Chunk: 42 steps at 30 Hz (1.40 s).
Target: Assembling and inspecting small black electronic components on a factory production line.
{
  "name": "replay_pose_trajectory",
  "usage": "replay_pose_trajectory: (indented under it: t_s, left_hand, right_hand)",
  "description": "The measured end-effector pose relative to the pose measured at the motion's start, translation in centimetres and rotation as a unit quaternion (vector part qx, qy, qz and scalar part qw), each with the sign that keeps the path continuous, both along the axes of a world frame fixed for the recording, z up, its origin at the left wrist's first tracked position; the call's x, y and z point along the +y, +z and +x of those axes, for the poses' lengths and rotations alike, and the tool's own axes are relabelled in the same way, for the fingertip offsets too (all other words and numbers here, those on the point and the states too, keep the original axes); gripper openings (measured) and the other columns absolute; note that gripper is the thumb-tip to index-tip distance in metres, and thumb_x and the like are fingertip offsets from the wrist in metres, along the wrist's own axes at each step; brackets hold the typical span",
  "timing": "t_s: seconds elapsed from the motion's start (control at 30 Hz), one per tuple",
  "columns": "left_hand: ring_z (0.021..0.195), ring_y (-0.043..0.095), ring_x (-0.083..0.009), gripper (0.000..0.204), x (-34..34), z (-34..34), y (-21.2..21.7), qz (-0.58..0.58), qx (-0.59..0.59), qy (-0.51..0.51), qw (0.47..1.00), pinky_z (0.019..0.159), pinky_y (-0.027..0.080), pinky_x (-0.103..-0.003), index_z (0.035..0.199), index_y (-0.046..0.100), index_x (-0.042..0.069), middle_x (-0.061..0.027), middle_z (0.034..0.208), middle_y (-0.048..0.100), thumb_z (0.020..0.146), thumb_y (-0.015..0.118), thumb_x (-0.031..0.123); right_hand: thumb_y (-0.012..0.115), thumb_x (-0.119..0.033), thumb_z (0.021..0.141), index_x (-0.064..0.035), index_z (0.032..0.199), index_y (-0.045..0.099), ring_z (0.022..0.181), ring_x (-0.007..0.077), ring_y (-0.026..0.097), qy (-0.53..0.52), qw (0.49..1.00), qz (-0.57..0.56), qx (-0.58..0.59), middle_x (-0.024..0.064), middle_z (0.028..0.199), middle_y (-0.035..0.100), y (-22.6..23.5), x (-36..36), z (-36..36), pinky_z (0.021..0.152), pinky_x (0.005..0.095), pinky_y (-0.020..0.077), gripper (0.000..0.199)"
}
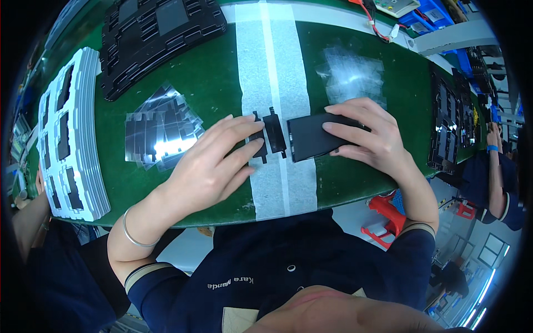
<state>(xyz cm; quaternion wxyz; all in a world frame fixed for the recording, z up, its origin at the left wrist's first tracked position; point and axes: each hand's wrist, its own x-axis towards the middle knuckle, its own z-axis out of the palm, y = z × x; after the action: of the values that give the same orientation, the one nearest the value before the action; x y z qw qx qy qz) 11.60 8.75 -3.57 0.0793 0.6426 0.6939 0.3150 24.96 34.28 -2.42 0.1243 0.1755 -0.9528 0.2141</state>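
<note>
fingers (244,145) of the left hand (208,166) press flat on a small black part (274,132); right hand (369,139) at 3 o'clock grasps a black slab (311,136) on the green bench (216,94).

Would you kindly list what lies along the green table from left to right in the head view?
Stack of white trays → shiny film sheets → left hand → small black flat part → black rectangular slab → right hand → black tray at the right edge.

Two hands (208,166) (369,136), one black slab (311,136), two tray stacks (69,139) (155,39)
</note>
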Motion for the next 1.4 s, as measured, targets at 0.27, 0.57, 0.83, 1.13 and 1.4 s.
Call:
replay_pose_trajectory:
  t_s: [0.27, 0.57, 0.83, 1.13, 1.4]
  left_hand:
    - [0.119, 0.042, -0.0326, 0.057, -0.1, -0.3, 0.0, -0.120, 0.008, -0.053, 0.991, 0.099, 0.032, -0.048, 0.114, 0.053, 0.001, -0.0141, 0.126, 0.045, 0.067, 0.067, 0.027]
    - [0.120, 0.042, -0.0304, 0.052, -0.2, -0.1, 0.0, -0.140, -0.007, -0.057, 0.988, 0.101, 0.028, -0.048, 0.106, 0.060, 0.001, -0.0083, 0.124, 0.050, 0.060, 0.066, 0.025]
    - [0.119, 0.043, -0.0290, 0.059, -0.2, -0.2, -0.1, -0.151, 0.005, -0.061, 0.987, 0.099, 0.029, -0.049, 0.109, 0.059, 0.004, -0.0064, 0.124, 0.051, 0.055, 0.068, 0.026]
    - [0.118, 0.044, -0.0280, 0.056, -0.3, -0.1, -0.2, -0.167, 0.019, -0.067, 0.983, 0.098, 0.030, -0.048, 0.111, 0.059, 0.006, -0.0056, 0.125, 0.050, 0.060, 0.067, 0.029]
    - [0.118, 0.044, -0.0269, 0.057, -0.2, 0.0, -0.3, -0.163, 0.022, -0.054, 0.985, 0.098, 0.030, -0.048, 0.111, 0.059, 0.008, -0.0037, 0.125, 0.051, 0.059, 0.068, 0.030]
  right_hand:
    - [0.073, -0.021, 0.053, -0.0051, 0.093, 0.064, 0.086, 0.0298, 0.056, 0.006, 0.994, -0.049, -0.097, 0.0117, 0.105, 0.060, -0.1, 0.6, -0.7, 0.071, 0.0366, 0.0482, 0.044]
    - [0.069, -0.025, 0.060, -0.0021, 0.090, 0.066, 0.089, 0.0289, 0.054, -0.002, 0.987, -0.053, -0.151, 0.0132, 0.104, 0.060, 0.2, 1.1, -0.7, 0.075, 0.0366, 0.0464, 0.038]
    - [0.070, -0.012, 0.055, -0.0024, 0.093, 0.066, 0.094, 0.0277, 0.052, 0.008, 0.973, -0.100, -0.207, 0.0106, 0.109, 0.058, 0.4, 1.5, -0.7, 0.076, 0.0353, 0.0460, 0.039]
    - [0.070, -0.016, 0.058, -0.0005, 0.090, 0.067, 0.087, 0.0250, 0.052, 0.016, 0.980, -0.114, -0.162, 0.0139, 0.107, 0.058, -0.5, 1.0, -1.0, 0.072, 0.0311, 0.0462, 0.035]
    - [0.070, -0.014, 0.058, 0.0005, 0.090, 0.067, 0.086, 0.0244, 0.050, 0.026, 0.980, -0.113, -0.163, 0.0144, 0.108, 0.058, -0.5, 0.7, -1.4, 0.072, 0.0311, 0.0452, 0.035]
